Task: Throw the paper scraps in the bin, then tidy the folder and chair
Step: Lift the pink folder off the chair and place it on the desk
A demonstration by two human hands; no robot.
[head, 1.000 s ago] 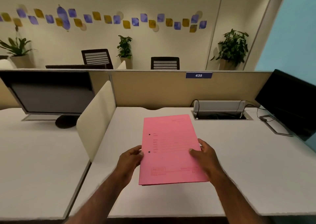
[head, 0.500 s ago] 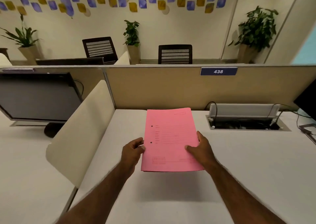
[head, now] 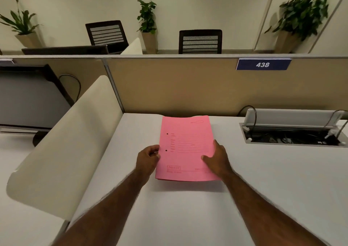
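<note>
A pink paper folder with printed lines and two punched holes is held over the white desk, its far edge close to the beige partition. My left hand grips its left edge near the lower hole. My right hand holds its right edge with the thumb on top. The folder's near edge casts a shadow on the desk. No paper scraps, bin or my own chair are in view.
A cream curved divider borders the desk on the left, with a monitor beyond it. An open cable tray sits at the right rear. The beige partition carries a sign 438. Two black chairs and potted plants stand behind.
Both hands have carried the folder forward toward the partition and lower toward the desk. My view has moved closer and tilted down; the right monitor has left the frame.
</note>
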